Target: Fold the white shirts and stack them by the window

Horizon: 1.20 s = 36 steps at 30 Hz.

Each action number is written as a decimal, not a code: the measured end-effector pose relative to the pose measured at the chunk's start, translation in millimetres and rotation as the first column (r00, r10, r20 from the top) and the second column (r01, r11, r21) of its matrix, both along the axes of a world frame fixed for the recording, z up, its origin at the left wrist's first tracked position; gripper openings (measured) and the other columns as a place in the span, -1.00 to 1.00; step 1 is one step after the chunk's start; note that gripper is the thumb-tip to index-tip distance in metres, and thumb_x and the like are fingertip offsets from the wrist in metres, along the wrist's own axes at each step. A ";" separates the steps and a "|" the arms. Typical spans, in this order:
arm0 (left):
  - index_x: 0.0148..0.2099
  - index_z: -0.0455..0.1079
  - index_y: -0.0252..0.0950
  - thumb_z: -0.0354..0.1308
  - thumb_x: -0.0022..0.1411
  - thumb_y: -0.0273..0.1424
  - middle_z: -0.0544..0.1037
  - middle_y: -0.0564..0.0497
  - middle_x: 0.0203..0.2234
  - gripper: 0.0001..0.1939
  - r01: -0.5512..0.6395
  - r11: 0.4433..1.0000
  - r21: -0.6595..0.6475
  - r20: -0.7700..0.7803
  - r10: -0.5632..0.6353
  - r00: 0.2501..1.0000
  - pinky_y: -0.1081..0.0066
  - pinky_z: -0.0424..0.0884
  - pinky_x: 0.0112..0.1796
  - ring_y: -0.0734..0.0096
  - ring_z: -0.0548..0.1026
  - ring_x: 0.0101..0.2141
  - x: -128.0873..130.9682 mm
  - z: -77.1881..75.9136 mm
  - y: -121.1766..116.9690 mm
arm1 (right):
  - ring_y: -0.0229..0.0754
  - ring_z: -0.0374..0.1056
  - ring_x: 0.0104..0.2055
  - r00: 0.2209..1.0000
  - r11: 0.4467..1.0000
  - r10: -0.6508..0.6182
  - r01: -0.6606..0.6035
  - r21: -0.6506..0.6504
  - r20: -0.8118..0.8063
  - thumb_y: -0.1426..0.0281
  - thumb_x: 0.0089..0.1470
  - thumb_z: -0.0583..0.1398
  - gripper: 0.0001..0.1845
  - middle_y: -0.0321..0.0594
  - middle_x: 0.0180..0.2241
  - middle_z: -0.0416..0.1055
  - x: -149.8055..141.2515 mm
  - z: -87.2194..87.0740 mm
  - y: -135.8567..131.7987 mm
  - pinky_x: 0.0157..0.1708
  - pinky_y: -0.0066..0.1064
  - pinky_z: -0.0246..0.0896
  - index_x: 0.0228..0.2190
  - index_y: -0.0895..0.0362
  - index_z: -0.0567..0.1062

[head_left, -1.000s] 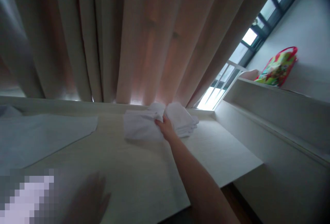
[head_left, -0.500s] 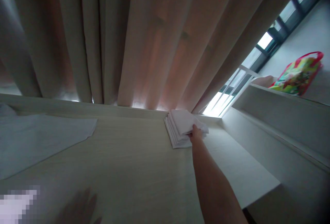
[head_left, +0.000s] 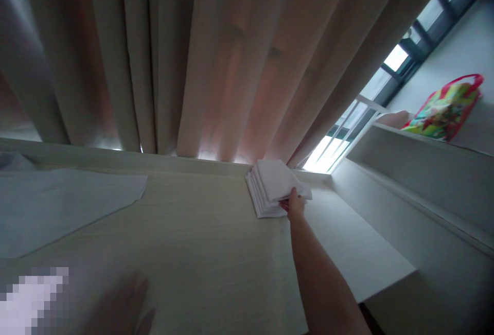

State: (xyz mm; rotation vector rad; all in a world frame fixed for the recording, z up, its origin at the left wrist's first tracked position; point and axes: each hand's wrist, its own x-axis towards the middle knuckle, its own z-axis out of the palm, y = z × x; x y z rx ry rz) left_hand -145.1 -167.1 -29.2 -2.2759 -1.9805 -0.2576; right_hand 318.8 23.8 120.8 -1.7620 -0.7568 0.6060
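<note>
My right hand [head_left: 295, 204] reaches out to a stack of folded white cloths [head_left: 260, 198] at the back of a pale wooden tabletop [head_left: 200, 232]. Its thumb lies on the near right edge of the top folded cloth [head_left: 273, 178], with the fingers tucked beneath it. My left hand [head_left: 119, 304] is dim and blurred at the lower left, above the tabletop. Its fingers look stretched out, and nothing shows in them. A spread white cloth [head_left: 73, 204] lies flat on the left side.
Long beige curtains [head_left: 239, 62] hang behind the tabletop's raised back edge. On the right stands a pale panel with a shelf [head_left: 424, 165], which carries a colourful bag with red handles [head_left: 443, 108]. A barred window [head_left: 332, 150] shows beside the curtains. The lower left corner is pixelated.
My right hand has shifted slightly at the edge of the top folded cloth, which is lifted a little. My left hand has barely moved.
</note>
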 end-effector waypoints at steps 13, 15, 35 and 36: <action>0.14 0.17 -0.38 -0.20 0.14 -0.10 0.13 -0.19 0.15 -0.37 0.019 0.996 -0.087 -0.010 -0.020 1.000 0.12 -0.13 0.10 0.06 0.01 0.16 7.2 39.8 -16.5 | -0.05 -0.05 0.17 0.393 0.688 0.675 -0.641 -0.340 0.624 0.27 0.04 -0.01 -0.49 -0.07 0.11 0.13 -181.0 -77.7 -138.6 0.13 -0.16 -0.19 0.04 0.16 0.25; 0.15 0.16 -0.37 -0.21 0.16 -0.11 0.12 -0.20 0.15 -0.38 0.029 0.996 -0.082 0.006 -0.028 1.000 0.09 -0.17 0.11 0.05 -0.01 0.16 8.7 46.9 -21.2 | -0.03 -0.22 0.23 0.205 0.591 0.737 -0.659 -0.465 0.644 0.23 0.07 -0.02 -0.42 -0.10 0.19 -0.05 -196.0 -79.2 -155.9 0.15 -0.10 -0.31 0.12 0.16 0.13; 0.08 0.19 -0.37 -0.19 0.23 -0.30 0.36 -0.18 -0.06 -0.57 -0.233 0.972 -0.018 0.304 0.227 0.925 0.28 0.13 -0.01 0.27 0.26 -0.03 -117.8 105.8 11.5 | -0.01 -0.30 0.24 0.069 0.768 0.554 -0.426 -0.478 0.829 0.01 0.01 -0.21 -0.26 -0.18 0.21 -0.10 -207.7 -161.4 -173.7 0.14 -0.02 -0.33 0.14 0.13 0.11; 0.08 0.19 -0.37 -0.19 0.22 -0.31 0.36 -0.18 -0.08 -0.57 -0.342 0.940 0.015 0.286 0.324 0.902 0.26 0.14 -0.02 0.25 0.26 -0.04 -143.4 111.7 17.3 | -0.01 -0.30 0.24 0.067 0.772 0.545 -0.430 -0.469 0.836 0.01 0.00 -0.21 -0.25 -0.17 0.20 -0.09 -207.4 -163.1 -173.1 0.14 -0.02 -0.32 0.13 0.13 0.12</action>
